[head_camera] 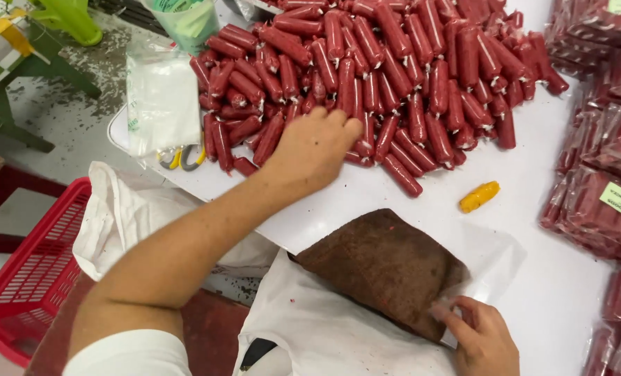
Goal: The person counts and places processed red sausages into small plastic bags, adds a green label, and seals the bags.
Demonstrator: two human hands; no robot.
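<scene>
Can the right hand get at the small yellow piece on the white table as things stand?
Probably yes: the right hand pinches a clear bag near the table edge, and only bare tabletop lies between it and the yellow piece. It would likely have to release the bag.

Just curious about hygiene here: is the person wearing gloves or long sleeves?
No gloves: both the left hand and right hand are bare, with no rings or watch visible. The left forearm is bare up to a short white sleeve.

A single head-worn camera looks steeply down, close over the white table (533,278) and both forearms
</scene>
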